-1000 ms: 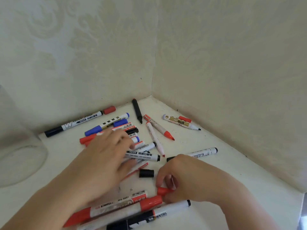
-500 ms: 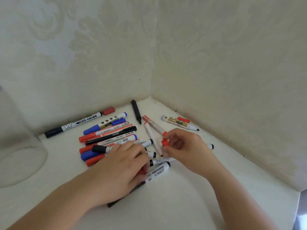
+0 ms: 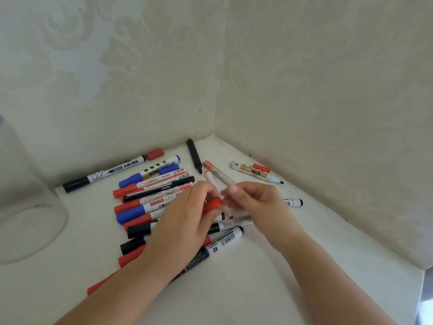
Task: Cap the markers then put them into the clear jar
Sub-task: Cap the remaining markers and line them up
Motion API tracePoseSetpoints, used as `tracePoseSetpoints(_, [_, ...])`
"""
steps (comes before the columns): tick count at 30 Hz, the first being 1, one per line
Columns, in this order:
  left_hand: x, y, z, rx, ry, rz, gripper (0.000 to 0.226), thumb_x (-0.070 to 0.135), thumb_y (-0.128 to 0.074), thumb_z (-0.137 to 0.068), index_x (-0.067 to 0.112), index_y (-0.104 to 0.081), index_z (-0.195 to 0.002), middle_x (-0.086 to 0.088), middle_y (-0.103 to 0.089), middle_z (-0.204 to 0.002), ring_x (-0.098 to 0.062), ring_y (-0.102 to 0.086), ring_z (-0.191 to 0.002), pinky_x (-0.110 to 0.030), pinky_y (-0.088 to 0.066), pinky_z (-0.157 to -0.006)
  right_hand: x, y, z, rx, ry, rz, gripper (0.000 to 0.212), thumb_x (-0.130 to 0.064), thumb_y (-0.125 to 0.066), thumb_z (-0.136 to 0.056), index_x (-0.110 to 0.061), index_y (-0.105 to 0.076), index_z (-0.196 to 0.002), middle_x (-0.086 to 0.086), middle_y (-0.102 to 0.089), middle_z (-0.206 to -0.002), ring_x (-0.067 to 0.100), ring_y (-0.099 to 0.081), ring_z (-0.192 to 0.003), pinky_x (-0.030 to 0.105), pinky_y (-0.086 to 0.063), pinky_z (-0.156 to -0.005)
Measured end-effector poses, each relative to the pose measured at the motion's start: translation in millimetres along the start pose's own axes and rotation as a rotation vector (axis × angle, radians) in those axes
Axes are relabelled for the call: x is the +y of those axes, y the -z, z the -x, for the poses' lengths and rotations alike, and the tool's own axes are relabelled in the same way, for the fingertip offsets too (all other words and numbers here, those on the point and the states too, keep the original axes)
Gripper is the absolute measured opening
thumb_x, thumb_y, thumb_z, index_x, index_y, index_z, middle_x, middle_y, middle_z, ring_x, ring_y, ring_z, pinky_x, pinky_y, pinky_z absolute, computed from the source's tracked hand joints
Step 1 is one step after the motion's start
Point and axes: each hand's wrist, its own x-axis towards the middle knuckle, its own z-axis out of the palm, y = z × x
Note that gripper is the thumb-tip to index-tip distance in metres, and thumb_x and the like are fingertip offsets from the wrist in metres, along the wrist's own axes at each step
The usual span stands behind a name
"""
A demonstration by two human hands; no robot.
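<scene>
Both hands meet just right of the marker pile [image 3: 159, 198] — the left hand [image 3: 187, 221] pinches a red cap [image 3: 213, 204], the right hand [image 3: 255, 202] grips a marker [image 3: 221, 178] — and the jar [image 3: 30, 207] stands far left.

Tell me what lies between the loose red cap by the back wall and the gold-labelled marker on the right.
In the head view, between the red cap and the gold-labelled marker lie a black marker and a red-ended marker.
</scene>
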Motion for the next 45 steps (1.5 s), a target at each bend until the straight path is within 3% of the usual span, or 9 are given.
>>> tracePoseSetpoints(3, [-2.2,3.2,0.8,0.037,0.022,0.011,0.019,0.040,-0.050,-0.083,0.030,-0.049,-0.099,0.019,-0.056,-0.088,0.002,-0.053,-0.087,-0.013,-0.045,-0.075,11.9,-0.2,-12.4,0.253,0.173,0.490,0.014,-0.029,-0.059,-0.088,-0.022,-0.071,-0.089,-0.005,-0.067,-0.080,0.011,-0.058,-0.078,0.023,-0.046,-0.075])
tracePoseSetpoints(10, [-8.2,9.3,6.2,0.037,0.030,-0.021,0.013,0.021,-0.062,-0.080,0.029,-0.058,-0.090,0.018,-0.060,-0.085,0.000,-0.051,-0.087,-0.010,-0.038,-0.075,16.0,-27.6,-24.0,0.224,0.132,1.124,0.035,-0.050,-0.049,-0.086,-0.023,-0.069,-0.097,0.000,-0.062,-0.094,0.022,-0.048,-0.096,0.033,-0.029,-0.081])
tracePoseSetpoints(13, [-10.2,10.3,7.1,0.036,0.058,-0.032,0.014,0.017,-0.060,-0.080,0.027,-0.061,-0.089,0.016,-0.064,-0.086,0.001,-0.054,-0.086,-0.010,-0.036,-0.076,14.2,-23.0,-25.0,0.290,0.075,0.875,0.025,-0.041,-0.055,-0.084,-0.022,-0.071,-0.087,0.000,-0.065,-0.083,0.018,-0.053,-0.086,0.030,-0.035,-0.079])
tracePoseSetpoints(17, [-9.1,11.2,5.2,0.077,0.115,-0.042,0.014,0.023,-0.056,-0.081,0.023,-0.063,-0.093,0.013,-0.062,-0.086,-0.002,-0.053,-0.081,-0.008,-0.034,-0.071,-6.0,-5.5,-17.3,0.398,-0.016,-0.067,0.013,-0.028,-0.063,-0.084,-0.020,-0.071,-0.077,-0.006,-0.061,-0.065,0.003,-0.052,-0.057,0.013,-0.041,-0.060])
tracePoseSetpoints(21, [-8.0,13.2,3.5,0.123,0.168,-0.113,0.022,0.033,-0.050,-0.084,0.016,-0.063,-0.089,0.006,-0.062,-0.076,-0.009,-0.054,-0.072,-0.017,-0.038,-0.064,-20.5,-8.1,5.0,0.084,-0.033,-0.612,0.014,-0.020,-0.058,-0.076,-0.008,-0.059,-0.084,0.004,-0.069,-0.072,0.013,-0.059,-0.068,0.028,-0.043,-0.073])
tracePoseSetpoints(26, [-11.9,13.9,1.7,0.110,0.152,-0.300,0.028,0.039,-0.046,-0.088,0.019,-0.062,-0.075,0.006,-0.060,-0.064,-0.011,-0.053,-0.060,-0.027,-0.043,-0.057,-23.8,-17.1,13.6,0.031,0.025,-0.674,0.022,-0.015,-0.054,-0.073,-0.007,-0.054,-0.094,0.009,-0.073,-0.092,0.013,-0.067,-0.081,0.022,-0.049,-0.068])
tracePoseSetpoints(37, [-5.3,15.3,0.6,0.036,0.032,-0.402,0.026,0.029,-0.063,-0.077,0.023,-0.046,-0.058,0.012,-0.036,-0.056,-0.009,-0.035,-0.051,-0.025,-0.029,-0.053,-18.9,-23.9,14.3,0.050,0.105,-0.445,0.014,-0.014,-0.054,-0.077,-0.011,-0.053,-0.091,0.009,-0.074,-0.085,0.013,-0.066,-0.079,0.017,-0.047,-0.065])
tracePoseSetpoints(41, [-1.4,19.1,-0.7,-0.030,0.020,-0.510,0.023,0.040,-0.038,-0.091,0.026,-0.035,-0.073,0.010,-0.049,-0.072,-0.008,-0.038,-0.069,-0.023,-0.026,-0.069,-18.2,-22.7,17.2,0.020,0.137,-0.420,0.012,-0.011,-0.054,-0.078,-0.009,-0.054,-0.090,0.012,-0.073,-0.086,0.014,-0.065,-0.079,0.017,-0.047,-0.067])
tracePoseSetpoints(45, [-4.4,19.1,-0.3,-0.003,0.009,-0.444,0.033,0.043,-0.044,-0.085,0.026,-0.042,-0.057,0.012,-0.046,-0.050,-0.007,-0.033,-0.051,-0.023,-0.031,-0.054,-18.0,-26.2,18.5,-0.023,0.094,-0.410,0.010,0.000,-0.056,-0.083,-0.009,-0.056,-0.087,0.009,-0.074,-0.085,0.017,-0.068,-0.081,0.019,-0.051,-0.072])
